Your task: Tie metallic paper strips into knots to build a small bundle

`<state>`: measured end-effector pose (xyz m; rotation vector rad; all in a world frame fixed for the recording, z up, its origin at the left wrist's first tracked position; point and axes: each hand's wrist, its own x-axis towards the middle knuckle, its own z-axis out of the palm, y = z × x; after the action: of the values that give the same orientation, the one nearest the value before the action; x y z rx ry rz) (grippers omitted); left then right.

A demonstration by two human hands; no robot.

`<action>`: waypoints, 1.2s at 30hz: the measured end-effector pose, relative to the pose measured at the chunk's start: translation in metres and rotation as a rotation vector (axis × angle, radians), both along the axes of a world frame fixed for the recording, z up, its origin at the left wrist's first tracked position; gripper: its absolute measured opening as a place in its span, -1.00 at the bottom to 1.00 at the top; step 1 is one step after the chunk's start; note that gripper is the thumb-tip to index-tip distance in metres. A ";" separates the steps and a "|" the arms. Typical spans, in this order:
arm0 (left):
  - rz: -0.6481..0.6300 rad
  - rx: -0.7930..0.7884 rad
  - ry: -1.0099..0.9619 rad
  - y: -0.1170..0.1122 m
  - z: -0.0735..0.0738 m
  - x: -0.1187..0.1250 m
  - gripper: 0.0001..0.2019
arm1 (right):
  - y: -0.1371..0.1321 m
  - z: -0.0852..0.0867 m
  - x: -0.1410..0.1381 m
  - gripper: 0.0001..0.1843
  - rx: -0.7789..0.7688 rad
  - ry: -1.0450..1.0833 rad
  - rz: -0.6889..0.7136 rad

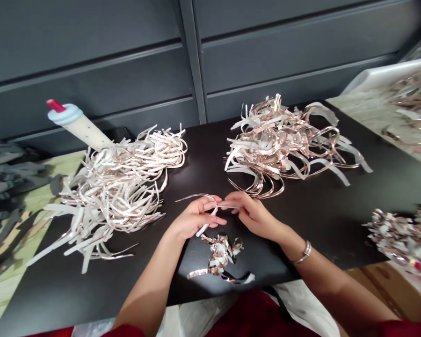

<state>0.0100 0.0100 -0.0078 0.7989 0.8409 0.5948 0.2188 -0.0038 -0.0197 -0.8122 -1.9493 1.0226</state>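
Over the middle of the black table, my left hand (197,216) and my right hand (252,214) are close together, their fingertips meeting around a thin strip (208,222) with white and shiny faces. One end of it curves out past my left fingers, another hangs below them. The fingers of my left hand are closed on the strip; those of my right pinch a straight part of it. Just below my hands lies a small heap of short, shiny rose-gold and white scraps (220,255).
A big pile of white-and-shiny strips (115,187) lies left, a rose-gold pile (284,145) right. A pale tumbler (87,131) with a red top stands behind the left pile. Shredded scraps (403,238) sit at the right edge. Grey panels (126,61) rise behind the black table (203,150).
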 end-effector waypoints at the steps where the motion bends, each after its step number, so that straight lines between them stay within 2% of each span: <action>1: 0.008 0.004 -0.003 0.000 -0.001 0.000 -0.48 | 0.000 0.000 0.000 -0.47 0.015 0.000 -0.040; 5: 0.223 0.074 0.065 -0.002 -0.005 0.007 -0.55 | -0.001 0.000 -0.004 -0.53 0.083 -0.043 -0.107; 7: 0.262 0.073 0.078 -0.004 -0.007 0.011 -0.56 | -0.001 0.000 -0.005 -0.56 0.062 -0.022 -0.113; 13: 0.172 -0.025 0.010 -0.003 -0.006 0.006 -0.53 | 0.007 0.000 0.004 -0.67 -0.236 0.324 -0.193; 16: 0.065 0.000 0.029 -0.004 -0.003 0.005 -0.54 | 0.012 0.001 0.012 -0.74 -0.337 0.544 -0.277; 18: 0.002 0.112 0.102 -0.007 -0.001 0.008 -0.63 | 0.013 0.003 0.012 -0.81 -0.374 0.606 -0.316; 20: -0.016 0.345 0.294 -0.011 0.002 0.012 -0.75 | 0.011 0.006 0.009 -0.91 -0.376 0.576 -0.325; 22: -0.033 0.638 0.572 -0.016 0.004 0.016 -0.78 | 0.008 0.008 0.003 -0.83 -0.306 0.433 -0.323; 24: -0.073 0.885 0.820 -0.020 0.006 0.018 -0.77 | 0.004 0.007 -0.005 -0.75 -0.131 0.196 -0.313; 27: -0.115 1.059 1.006 -0.024 0.006 0.020 -0.77 | 0.002 0.002 -0.016 -0.78 0.174 -0.109 -0.291; 29: -0.109 1.070 1.032 -0.026 0.007 0.021 -0.81 | 0.002 -0.002 -0.019 -0.82 0.280 -0.196 -0.288; 31: -0.103 1.032 1.018 -0.026 0.008 0.023 -0.80 | 0.004 -0.005 -0.020 -0.82 0.308 -0.218 -0.286; 36: -0.109 0.816 0.836 -0.025 0.016 0.025 -0.80 | 0.001 -0.004 -0.021 -0.92 0.287 -0.075 -0.319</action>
<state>0.0351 -0.0153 0.0080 1.9030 1.3125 0.4952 0.1981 -0.0026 -0.0235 -0.9668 -1.8937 0.5172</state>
